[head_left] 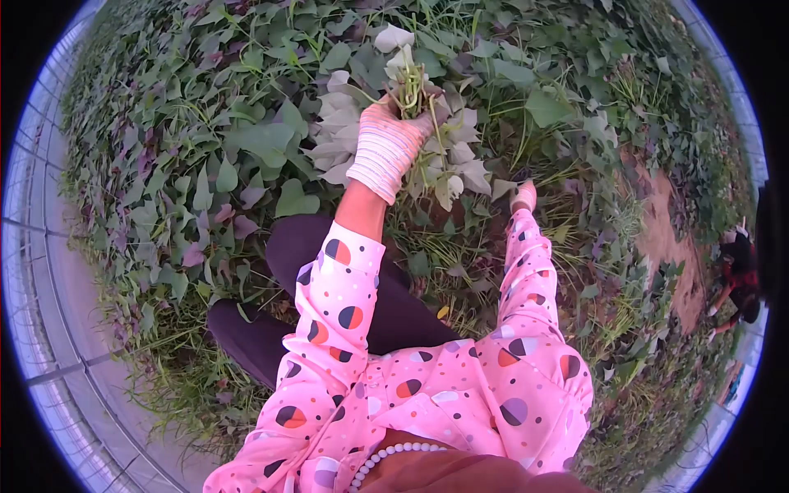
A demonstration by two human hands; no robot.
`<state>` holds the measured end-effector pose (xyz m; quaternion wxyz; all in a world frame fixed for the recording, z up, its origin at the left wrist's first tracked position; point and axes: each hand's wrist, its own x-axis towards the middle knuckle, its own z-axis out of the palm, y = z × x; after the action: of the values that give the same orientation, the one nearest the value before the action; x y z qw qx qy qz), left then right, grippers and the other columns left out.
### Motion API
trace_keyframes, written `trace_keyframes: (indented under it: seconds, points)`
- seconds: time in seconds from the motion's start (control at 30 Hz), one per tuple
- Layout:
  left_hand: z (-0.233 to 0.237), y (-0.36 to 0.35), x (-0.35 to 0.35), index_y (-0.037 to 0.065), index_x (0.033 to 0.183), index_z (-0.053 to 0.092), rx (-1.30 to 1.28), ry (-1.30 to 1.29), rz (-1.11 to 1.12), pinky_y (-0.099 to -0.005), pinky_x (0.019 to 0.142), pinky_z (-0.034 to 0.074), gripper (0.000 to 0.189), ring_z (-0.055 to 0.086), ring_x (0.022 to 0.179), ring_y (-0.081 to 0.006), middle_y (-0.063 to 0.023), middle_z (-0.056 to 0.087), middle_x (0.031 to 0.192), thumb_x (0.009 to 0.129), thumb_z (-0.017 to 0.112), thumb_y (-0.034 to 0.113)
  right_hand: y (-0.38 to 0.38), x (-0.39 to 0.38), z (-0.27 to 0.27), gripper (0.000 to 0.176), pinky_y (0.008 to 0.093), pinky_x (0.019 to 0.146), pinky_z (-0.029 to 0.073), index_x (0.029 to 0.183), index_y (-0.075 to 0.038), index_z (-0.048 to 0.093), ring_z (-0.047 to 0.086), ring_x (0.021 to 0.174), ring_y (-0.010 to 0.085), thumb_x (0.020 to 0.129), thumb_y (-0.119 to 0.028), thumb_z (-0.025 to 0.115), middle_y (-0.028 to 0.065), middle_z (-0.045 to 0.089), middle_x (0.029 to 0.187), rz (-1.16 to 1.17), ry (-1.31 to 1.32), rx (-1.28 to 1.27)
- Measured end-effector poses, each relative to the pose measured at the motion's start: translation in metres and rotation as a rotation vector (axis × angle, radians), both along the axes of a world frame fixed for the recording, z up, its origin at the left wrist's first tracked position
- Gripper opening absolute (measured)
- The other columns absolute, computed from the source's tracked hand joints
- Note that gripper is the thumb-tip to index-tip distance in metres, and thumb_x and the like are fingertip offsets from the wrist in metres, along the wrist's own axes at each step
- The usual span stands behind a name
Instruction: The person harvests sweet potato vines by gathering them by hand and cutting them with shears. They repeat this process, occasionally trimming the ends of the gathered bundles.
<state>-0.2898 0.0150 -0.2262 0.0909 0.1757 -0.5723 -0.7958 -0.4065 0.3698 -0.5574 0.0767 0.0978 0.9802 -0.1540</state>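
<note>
The left hand (393,135) clasps a leafy bunch (411,86) at upper centre, apparently gathering, and adding stems calls for a clear hold by the right hand (524,195), right of centre, whose grip I cannot tell.

On my feed: bunch (411,86) in left hand (388,146), vines (267,140) ahead, strip (86,287) left, soil (664,226) right (a co-worker (743,267) beyond).

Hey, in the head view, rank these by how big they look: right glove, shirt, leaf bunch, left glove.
Largest to smallest:
1. Shirt
2. Leaf bunch
3. Left glove
4. Right glove, partly hidden, so its true size against the left one is unsure.
</note>
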Motion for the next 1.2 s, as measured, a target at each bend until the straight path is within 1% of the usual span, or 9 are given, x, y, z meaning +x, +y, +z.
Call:
trace_keyframes:
  seconds: [0.03,0.23,0.37,0.5,0.67,0.83,0.93,1.03,1.2]
  points:
    - [0.015,0.004,0.004,0.001,0.109,0.064,0.013,-0.062,-0.016,-0.0257,0.076,0.050,0.041,0.060,0.082,-0.0104,-0.0044,0.067,0.099,0.072,0.079,0.010,-0.024,-0.002,0.027,0.050,0.0437,0.089,0.048,0.118,-0.003,0.055,0.058,0.104,0.0389,0.075,-0.023,0.070,0.0237,0.062,0.110,-0.160,-0.125,-0.047]
    - [0.016,0.005,0.019,0.003,0.111,0.065,0.034,0.099,-0.050,-0.0249,0.080,0.049,0.039,0.061,0.086,-0.0096,-0.0023,0.067,0.101,0.074,0.076,0.007,-0.031,0.010,0.031,0.046,0.0445,0.087,0.049,0.119,-0.008,0.052,0.061,0.102,0.0377,0.077,-0.018,0.067,0.0217,0.063,0.109,-0.080,-0.047,0.018]
    - [0.025,-0.001,0.036,0.004,0.113,0.064,0.054,0.126,-0.089,-0.0259,0.082,0.049,0.041,0.061,0.090,-0.0113,-0.0019,0.066,0.102,0.073,0.074,0.002,-0.031,0.011,0.013,0.059,0.0438,0.090,0.047,0.126,-0.007,0.047,0.058,0.107,0.0381,0.075,-0.022,0.071,0.0222,0.061,0.115,-0.046,-0.063,-0.053]
    - [0.016,-0.009,0.042,0.003,0.116,0.062,0.150,0.220,-0.143,-0.0272,0.087,0.047,0.044,0.061,0.096,-0.0135,-0.0035,0.065,0.107,0.074,0.074,0.002,-0.043,0.003,0.004,0.046,0.0444,0.089,0.048,0.115,-0.004,0.053,0.058,0.106,0.0391,0.076,-0.021,0.070,0.0230,0.062,0.111,-0.038,-0.179,0.069]
    - [0.011,-0.019,0.047,0.001,0.123,0.057,0.250,0.295,-0.168,-0.0287,0.094,0.044,0.051,0.059,0.107,-0.0169,-0.0067,0.063,0.117,0.074,0.071,0.000,-0.048,0.039,0.058,0.046,0.0458,0.087,0.048,0.114,-0.004,0.053,0.059,0.102,0.0410,0.075,-0.022,0.068,0.0249,0.062,0.106,-0.063,-0.047,-0.014]
    - [0.017,-0.018,0.048,0.001,0.126,0.055,0.278,0.412,-0.212,-0.0303,0.099,0.040,0.056,0.056,0.112,-0.0186,-0.0079,0.060,0.121,0.072,0.070,0.001,-0.009,0.093,0.070,0.030,0.0449,0.075,0.049,0.098,-0.003,0.059,0.062,0.086,0.0417,0.078,-0.023,0.067,0.0242,0.065,0.089,0.003,0.248,-0.140]
    - [0.017,-0.013,0.047,0.001,0.127,0.054,0.345,0.422,-0.240,-0.0312,0.102,0.038,0.058,0.054,0.115,-0.0191,-0.0082,0.060,0.123,0.071,0.068,-0.001,0.013,0.119,0.088,0.032,0.0377,0.077,0.049,0.101,0.000,0.058,0.065,0.084,0.0328,0.080,-0.023,0.068,0.0185,0.067,0.090,0.032,0.252,-0.211]
    - [0.020,-0.008,0.049,0.001,0.128,0.053,0.365,0.434,-0.230,-0.0323,0.103,0.038,0.058,0.055,0.116,-0.0200,-0.0088,0.060,0.124,0.072,0.067,-0.002,0.005,0.134,0.133,0.026,0.0269,0.074,0.049,0.104,0.001,0.058,0.061,0.080,0.0156,0.082,-0.008,0.068,0.0080,0.064,0.098,-0.105,0.282,-0.821]
    - [0.031,-0.002,0.055,0.001,0.126,0.055,0.394,0.447,-0.273,-0.0311,0.098,0.041,0.055,0.056,0.113,-0.0176,-0.0067,0.062,0.120,0.072,0.066,-0.003,-0.071,0.158,0.302,0.021,0.0221,0.050,0.041,0.096,-0.002,0.058,0.051,0.054,0.0082,0.081,-0.008,0.070,0.0003,0.059,0.070,-0.103,0.331,-1.008]
